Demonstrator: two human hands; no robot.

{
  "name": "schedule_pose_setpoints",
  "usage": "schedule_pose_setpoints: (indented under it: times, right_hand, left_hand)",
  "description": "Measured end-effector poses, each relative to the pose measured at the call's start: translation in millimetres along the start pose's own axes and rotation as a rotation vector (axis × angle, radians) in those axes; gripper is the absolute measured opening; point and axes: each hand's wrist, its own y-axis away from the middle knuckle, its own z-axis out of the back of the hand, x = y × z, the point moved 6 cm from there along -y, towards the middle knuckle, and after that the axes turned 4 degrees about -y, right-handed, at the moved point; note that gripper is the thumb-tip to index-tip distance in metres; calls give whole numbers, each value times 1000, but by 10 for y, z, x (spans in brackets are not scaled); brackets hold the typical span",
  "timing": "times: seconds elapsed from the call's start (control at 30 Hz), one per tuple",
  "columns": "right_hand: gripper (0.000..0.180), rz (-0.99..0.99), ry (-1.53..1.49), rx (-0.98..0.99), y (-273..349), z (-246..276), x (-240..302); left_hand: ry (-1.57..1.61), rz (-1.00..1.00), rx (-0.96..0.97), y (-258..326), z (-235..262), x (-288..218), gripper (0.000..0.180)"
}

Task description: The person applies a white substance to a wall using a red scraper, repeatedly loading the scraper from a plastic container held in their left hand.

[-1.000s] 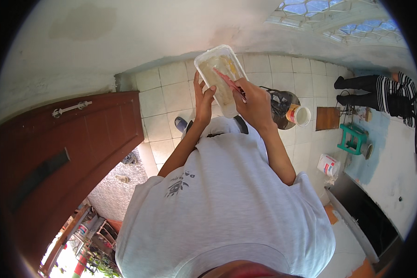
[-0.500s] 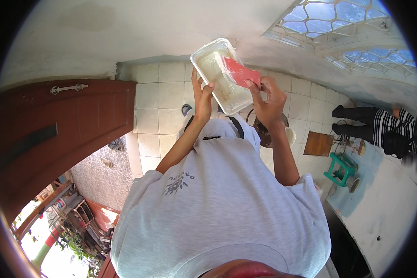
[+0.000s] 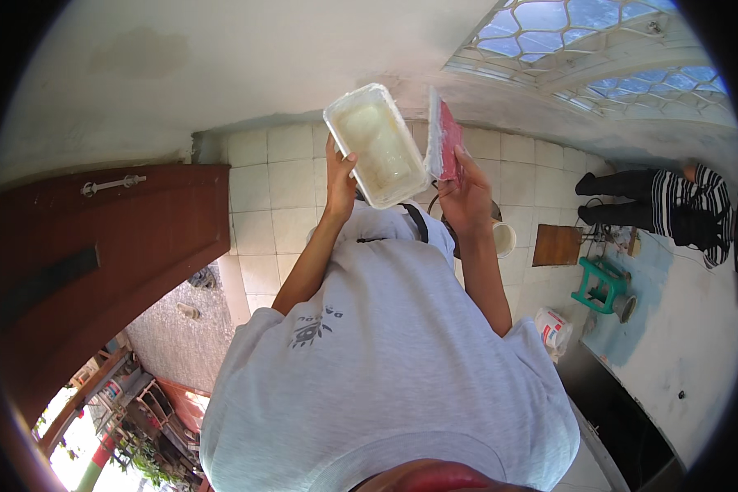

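A white rectangular plastic tub [image 3: 403, 135] is tilted in front of me, its inside smeared with pale, wet putty. My left hand [image 3: 341, 182] grips the tub's left side, thumb over the rim. Just right of the tub, my right hand [image 3: 467, 195] is closed on a red putty spreader [image 3: 448, 143], held on edge. White putty coats the spreader's left face and edge. The spreader's lower end is close beside the tub's rim; whether they touch I cannot tell.
A patched wall [image 3: 246, 66] rises ahead, with a grilled window [image 3: 549, 33] at upper right. A brown door [image 3: 123, 221] stands left. On the right are a pale bucket [image 3: 504, 238], a brown board [image 3: 558, 245], a green stool [image 3: 600, 285] and another person in stripes [image 3: 697, 209].
The spreader has come out of the tub to its right and turned on edge. The tub has shifted slightly left and down, with less putty showing inside.
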Motion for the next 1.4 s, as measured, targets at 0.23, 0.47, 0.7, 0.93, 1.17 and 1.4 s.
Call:
schedule_pose_setpoints:
  times: [0.23, 0.47, 0.7, 0.93, 1.17, 1.4]
  right_hand:
    - [30, 97, 114, -123, -118, 448, 6]
    - [25, -110, 106, -224, -992, 1100, -577]
    - [17, -104, 125, -275, -3039, 2174, -1174]
    - [17, 62, 44, -450, -4386, 2230, -996]
    - [13, 94, 63, -198, -3894, 1694, -791]
    - [13, 24, 245, -271, -3743, 2490, -1123]
  left_hand:
    - [50, 158, -83, -2, 778, 388, 77]
    - [-22, 262, -265, 301, 1530, 740, 79]
    - [79, 262, -471, 679, 1871, 1053, 79]
    - [77, 250, -492, 643, 1828, 1385, 82]
    - [89, 279, -459, 587, 1809, 1537, 79]
    - [129, 304, -412, 479, 1565, 1552, 75]
